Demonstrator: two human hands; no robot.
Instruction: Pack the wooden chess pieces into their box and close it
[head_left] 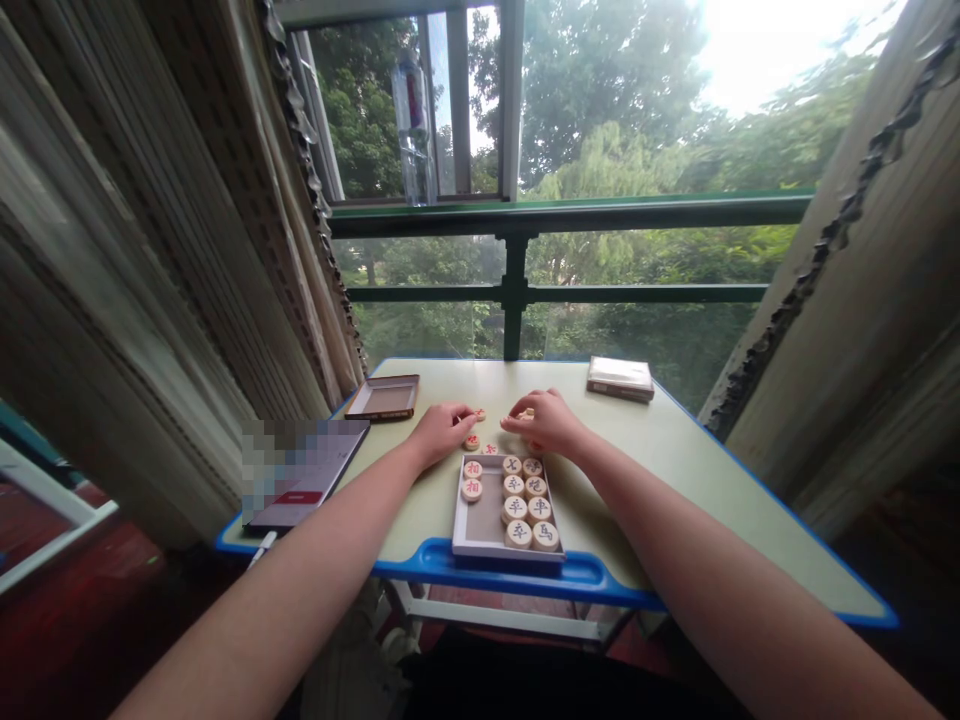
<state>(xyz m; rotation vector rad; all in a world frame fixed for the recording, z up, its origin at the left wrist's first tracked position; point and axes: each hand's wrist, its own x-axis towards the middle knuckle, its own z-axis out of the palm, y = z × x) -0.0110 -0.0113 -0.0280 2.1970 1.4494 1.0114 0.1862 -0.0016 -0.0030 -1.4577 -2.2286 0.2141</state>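
Note:
A shallow white-rimmed box (469, 543) sits near the front of the table. Black-lettered xiangqi pieces (515, 508) fill its right side in two columns, and two red-lettered pieces (472, 490) lie at its upper left. Beyond the box, my left hand (444, 432) has its fingers closed at a red xiangqi piece (481, 414). Just below those fingertips lies another red piece (472, 441), and one more red piece (490, 450) touches the box's far edge. My right hand (551, 420) curls its fingers around pale xiangqi pieces (528, 413), partly hiding them.
An open box lid (384, 397) lies at the far left of the table (660, 480). In front of it a tablet-like device (319, 480) rests with a cable attached. A flat boxed item (621, 379) is at the back right. Curtains (202, 200) hang on both sides.

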